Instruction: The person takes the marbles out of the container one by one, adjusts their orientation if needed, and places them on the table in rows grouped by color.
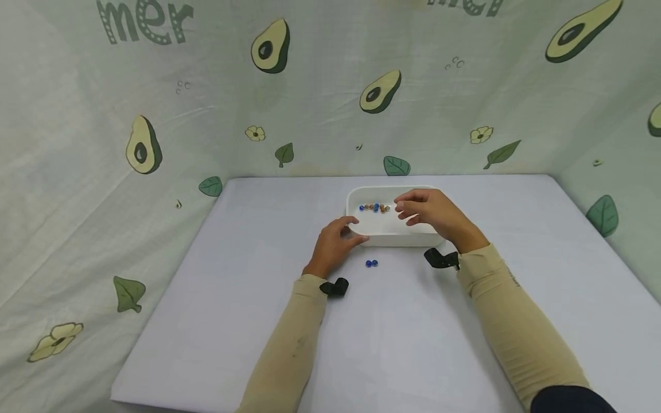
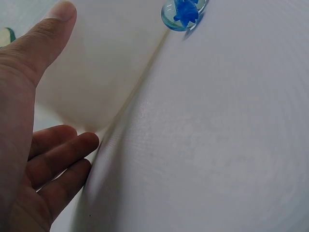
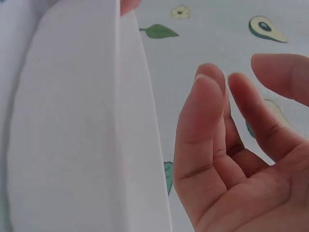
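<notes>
My table (image 1: 413, 344) is covered in a smooth, pale lavender-white cloth, and it sits boxed in on three sides by hanging fabric walls (image 1: 310, 115) printed with halved avocados, green leaves, small cream flowers and part of some green lettering. The fabric meets the table's far edge and runs along both side edges.

Toward the far edge, about midway across, stands a shallow white rectangular plastic tray with rounded corners (image 1: 384, 234). Along its far inner wall lies a row of small glass beads, blue and amber-brown (image 1: 375, 207). Two more blue glass beads (image 1: 371, 263) lie on the bare cloth just in front of the tray's near wall, between my wrists.

My left hand (image 1: 334, 244) rests at the tray's near left corner, thumb laid up against the wall and fingers loosely curled beside its base; it steadies the tray rather than clasping it. My right hand (image 1: 431, 213) hovers over the right half of the tray, fingers relaxed and parted, with nothing in them in the wrist view. Both my arms are in beige sleeves (image 1: 508, 321), each with a small black camera at the wrist.
</notes>
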`<state>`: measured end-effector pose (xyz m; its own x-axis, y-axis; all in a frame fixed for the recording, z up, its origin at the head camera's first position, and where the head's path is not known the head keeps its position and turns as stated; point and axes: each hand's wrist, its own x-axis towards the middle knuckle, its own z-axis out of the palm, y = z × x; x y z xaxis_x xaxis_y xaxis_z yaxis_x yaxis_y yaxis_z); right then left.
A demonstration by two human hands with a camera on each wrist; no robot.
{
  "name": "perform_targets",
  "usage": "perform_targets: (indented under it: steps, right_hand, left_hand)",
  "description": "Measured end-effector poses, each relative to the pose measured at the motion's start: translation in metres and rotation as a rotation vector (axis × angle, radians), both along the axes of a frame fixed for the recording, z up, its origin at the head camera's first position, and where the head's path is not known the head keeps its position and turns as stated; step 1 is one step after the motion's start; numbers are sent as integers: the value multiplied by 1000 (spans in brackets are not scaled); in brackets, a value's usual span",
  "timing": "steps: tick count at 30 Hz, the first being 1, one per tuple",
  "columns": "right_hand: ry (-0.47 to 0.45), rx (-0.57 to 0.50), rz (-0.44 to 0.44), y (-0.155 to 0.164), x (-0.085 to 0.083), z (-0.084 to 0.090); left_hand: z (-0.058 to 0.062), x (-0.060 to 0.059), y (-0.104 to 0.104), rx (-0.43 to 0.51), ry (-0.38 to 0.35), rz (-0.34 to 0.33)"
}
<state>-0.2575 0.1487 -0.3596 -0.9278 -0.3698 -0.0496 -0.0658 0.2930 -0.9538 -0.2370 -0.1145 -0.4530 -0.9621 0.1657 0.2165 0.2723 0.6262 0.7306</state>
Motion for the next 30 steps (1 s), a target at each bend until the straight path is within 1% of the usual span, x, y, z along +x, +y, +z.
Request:
perform_targets:
  steps: [5, 10, 15, 18, 23, 27, 30]
  right_hand:
    - [15, 52, -31, -5, -15, 6]
    - [-20, 68, -53, -7, -26, 8]
    - [-58, 64, -58, -7, -37, 4]
    - [-74, 62, -58, -7, -43, 2]
    - [-109, 92, -73, -9, -52, -3]
    - [-131, 95, -85, -14, -60, -7]
    - [-134, 76, -84, -18, -66, -9]
  left_hand:
    - [0, 2, 0, 8, -14, -2]
    - [0, 2, 0, 17, -4, -10]
    - [1, 1, 0, 23, 7, -18]
    - [1, 1, 0, 18, -1, -10]
    - [1, 2, 0, 18, -14, 0]
    - [2, 2, -1, 14, -4, -3]
    - [2, 1, -1, 6, 9, -8]
